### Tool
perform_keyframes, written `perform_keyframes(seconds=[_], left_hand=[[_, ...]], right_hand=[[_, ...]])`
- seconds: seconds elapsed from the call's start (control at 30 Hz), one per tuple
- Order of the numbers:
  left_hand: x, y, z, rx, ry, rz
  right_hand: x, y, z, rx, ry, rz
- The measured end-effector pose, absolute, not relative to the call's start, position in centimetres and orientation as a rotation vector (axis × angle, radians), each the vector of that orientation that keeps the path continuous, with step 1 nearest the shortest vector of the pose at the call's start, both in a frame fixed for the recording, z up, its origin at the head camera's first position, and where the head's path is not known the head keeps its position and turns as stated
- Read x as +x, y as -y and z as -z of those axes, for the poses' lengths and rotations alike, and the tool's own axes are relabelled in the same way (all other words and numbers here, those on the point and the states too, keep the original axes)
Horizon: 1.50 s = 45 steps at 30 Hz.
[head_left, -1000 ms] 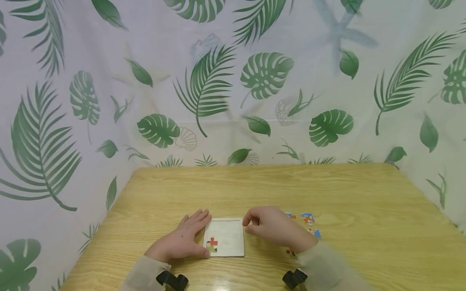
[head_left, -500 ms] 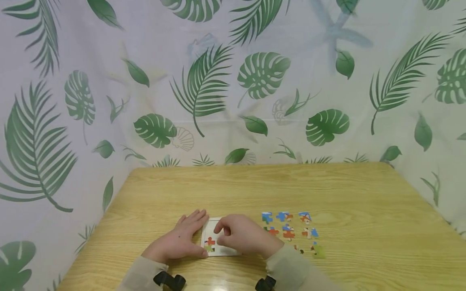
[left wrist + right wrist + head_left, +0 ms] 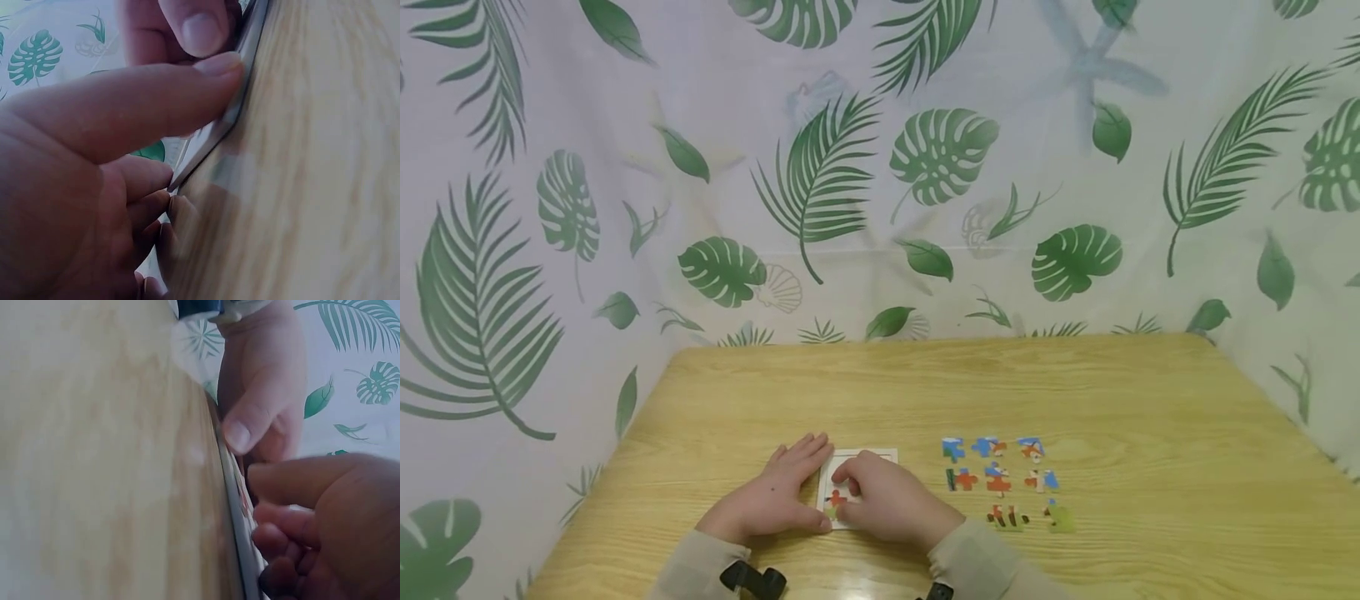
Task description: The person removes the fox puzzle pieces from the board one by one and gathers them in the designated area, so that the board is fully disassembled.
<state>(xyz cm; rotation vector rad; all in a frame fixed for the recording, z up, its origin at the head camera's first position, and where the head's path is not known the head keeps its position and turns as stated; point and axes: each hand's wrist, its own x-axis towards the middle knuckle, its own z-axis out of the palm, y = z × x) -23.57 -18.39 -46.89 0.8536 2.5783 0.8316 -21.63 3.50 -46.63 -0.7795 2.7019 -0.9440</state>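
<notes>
A shallow whitish puzzle tray (image 3: pixel 883 456) lies on the table near the front. My left hand (image 3: pixel 767 500) rests along its left side, fingers extended towards the back corner and thumb at the near corner. In the left wrist view that thumb (image 3: pixel 156 94) presses on the tray's rim. A red and green puzzle piece (image 3: pixel 836 498) sits in the near left corner of the tray. Over it bends my right hand (image 3: pixel 895 504), covering much of the tray, with thumb and index finger at the piece. I cannot tell if they pinch it.
Several loose puzzle pieces (image 3: pixel 997 482) in blue, red and green lie in rough rows right of the tray. The wooden table (image 3: pixel 925 383) ends at a leaf-patterned white curtain (image 3: pixel 850 208) behind and at both sides.
My right hand has moved left from the tray's right edge onto the piece in its near left corner, uncovering the loose pieces. My left hand has stayed in place.
</notes>
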Motion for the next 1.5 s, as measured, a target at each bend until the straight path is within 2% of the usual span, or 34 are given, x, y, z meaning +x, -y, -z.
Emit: perform_keyframes(seconds=[0.73,1.5], left_hand=[[-23.7,18.5,46.7,0.865,-2.565,-0.845],[-23.7,18.4,46.9,0.872,-2.582,-0.86]], right_hand=[[-20.8,-2.8,46.3,-0.766,-2.824,0.822],[-20.4,-2.5,47.0,-0.651,-2.843,0.993]])
